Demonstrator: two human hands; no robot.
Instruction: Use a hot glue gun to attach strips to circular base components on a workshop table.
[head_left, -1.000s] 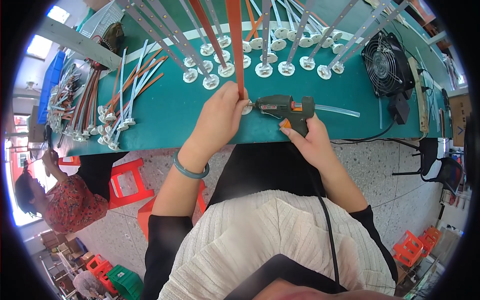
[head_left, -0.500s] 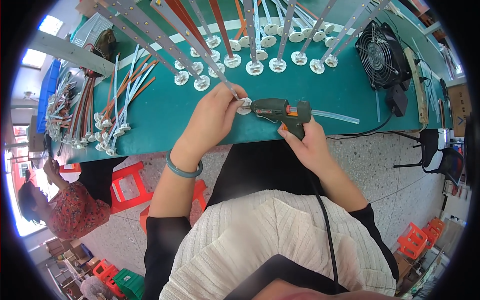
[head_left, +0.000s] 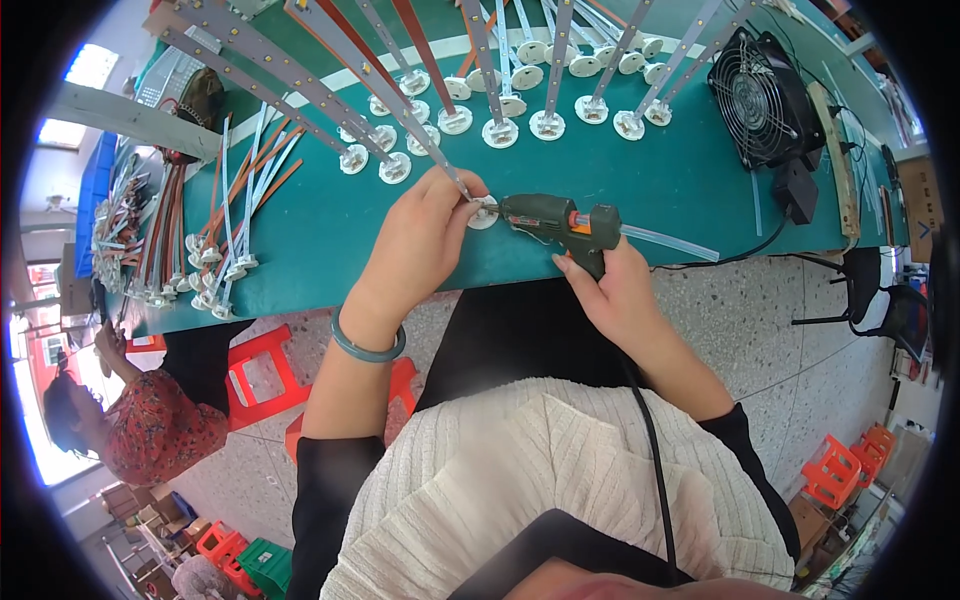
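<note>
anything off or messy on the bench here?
Nothing looks damaged or spilled. The left hand steadies a strip's white round base while the right hand holds the glue gun with its nozzle at that base. Finished strips lie loosely fanned at the left of the green table, not tidily stacked.

A dark green glue gun (head_left: pixel 560 225) with an orange trigger lies level over the near edge of the teal table, nozzle pointing left, a clear glue stick jutting from its right end. Its tip touches a small white round base (head_left: pixel 484 212), from which a long grey strip (head_left: pixel 400 110) slants away far-left.
</note>
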